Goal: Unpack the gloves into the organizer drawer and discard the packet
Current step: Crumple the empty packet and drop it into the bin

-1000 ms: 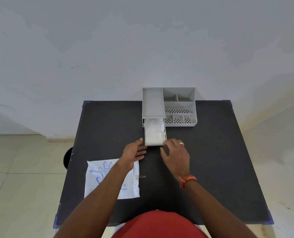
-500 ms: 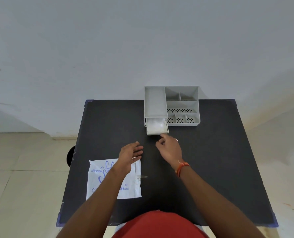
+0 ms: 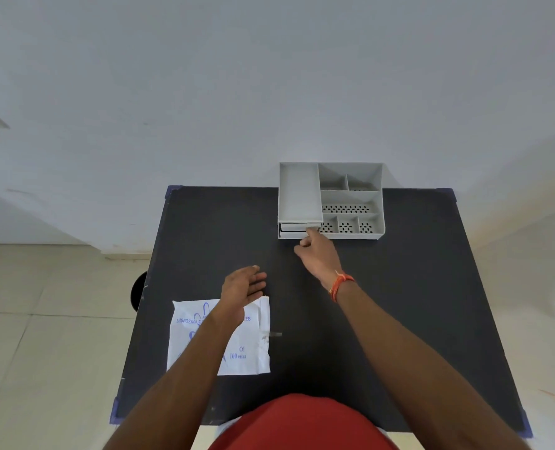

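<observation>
A grey organizer [image 3: 350,199] stands at the far edge of the black table [image 3: 415,303]. Its drawer [image 3: 292,234] sits almost fully pushed in under the left tray, only its front showing. My right hand [image 3: 318,256] has its fingers curled and one fingertip pressed against the drawer front. The gloves are hidden inside. The flat white glove packet [image 3: 250,345] with blue print lies on the table at the near left. My left hand [image 3: 242,292] hovers over the packet's top edge, fingers apart, holding nothing.
A dark round object [image 3: 138,292] shows past the table's left edge, over the tiled floor [image 3: 42,352]. A pale wall [image 3: 269,92] rises right behind the organizer. My red shirt [image 3: 302,427] fills the near edge of the view.
The drawer has gone from pulled out with white gloves showing to nearly shut, pushed by my right hand. My left hand has drawn back toward the packet.
</observation>
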